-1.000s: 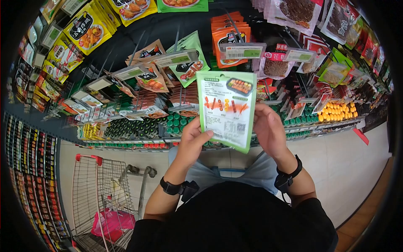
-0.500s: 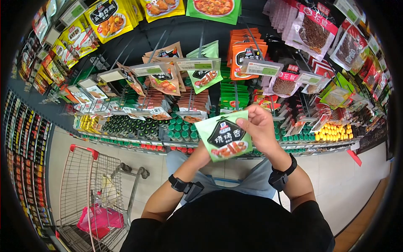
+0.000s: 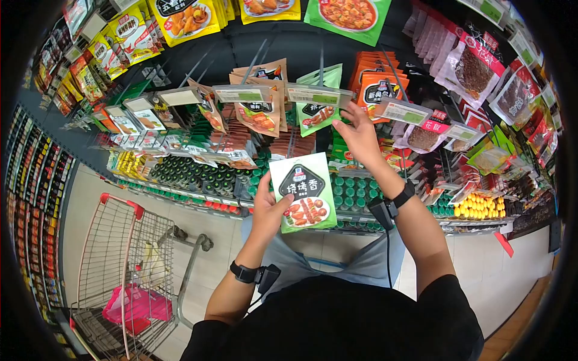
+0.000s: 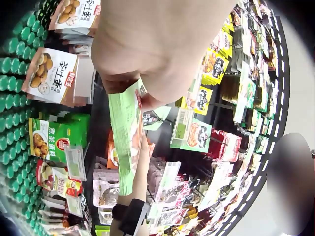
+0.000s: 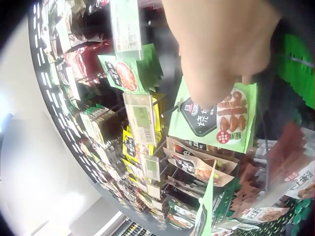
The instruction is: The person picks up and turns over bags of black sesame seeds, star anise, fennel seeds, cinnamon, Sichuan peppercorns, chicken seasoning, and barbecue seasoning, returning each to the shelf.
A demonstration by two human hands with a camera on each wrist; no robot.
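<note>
A green and white seasoning packet [image 3: 308, 180] with grilled skewers pictured on it is gripped at its left edge by my left hand [image 3: 265, 210], thumb across the front. The left wrist view shows the packet [image 4: 124, 142] nearly edge-on below the fingers. My right hand [image 3: 363, 141] reaches up to the shelf, fingers extended, with nothing visibly held. Its fingertips are beside green packets [image 3: 314, 117] of the same design hanging on a hook. In the right wrist view the hand overlaps the front hanging packet [image 5: 236, 130], hiding part of it.
Brown packets [image 3: 259, 114] hang left of the green ones, orange packets [image 3: 376, 90] right. A price tag [image 3: 319, 96] juts out in front of the hook. Green-capped bottles [image 3: 352, 195] line the lower shelf. A shopping cart [image 3: 127, 240] containing a pink bag [image 3: 137, 304] stands at left.
The held packet was turned from back to front and passed from the right hand's grip to the left's. My right hand has moved up toward the hanging green packets.
</note>
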